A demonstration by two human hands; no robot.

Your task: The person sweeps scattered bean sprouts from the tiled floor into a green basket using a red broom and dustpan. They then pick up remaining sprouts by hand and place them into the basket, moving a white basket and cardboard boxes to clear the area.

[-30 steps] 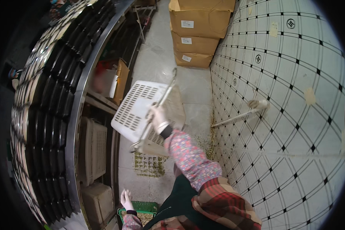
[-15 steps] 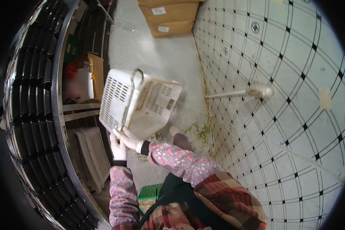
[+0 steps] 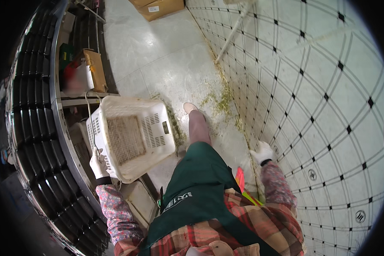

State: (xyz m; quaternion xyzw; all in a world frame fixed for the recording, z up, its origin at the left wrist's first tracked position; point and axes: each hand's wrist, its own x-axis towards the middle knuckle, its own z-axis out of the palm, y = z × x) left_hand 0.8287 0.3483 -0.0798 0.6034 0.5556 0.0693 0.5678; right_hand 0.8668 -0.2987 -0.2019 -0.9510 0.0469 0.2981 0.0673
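My left hand (image 3: 99, 164) is closed on the metal handle (image 3: 89, 101) at the side of a white slotted plastic basket (image 3: 155, 151), which sits tilted with its stained slatted bottom showing. My right hand (image 3: 261, 152) is at the foot of the patterned wall (image 3: 320, 85), fingers loosely bent and apart, holding nothing visible. A pink and yellow item (image 3: 240, 181) lies below that hand, partly hidden by my clothes. Both hands wear white gloves.
Black trays (image 3: 34, 162) line the steel shelving on the left, with a cardboard box (image 3: 96, 74) underneath. A brown carton (image 3: 160, 8) stands farther ahead. Greenish scraps (image 3: 219, 102) litter the tiled floor (image 3: 149, 55). A white pole (image 3: 232, 36) is by the wall.
The basket has swung down and left, turning its inside upward. My right hand has let go of it and moved right to the wall; my left hand took hold of the handle.
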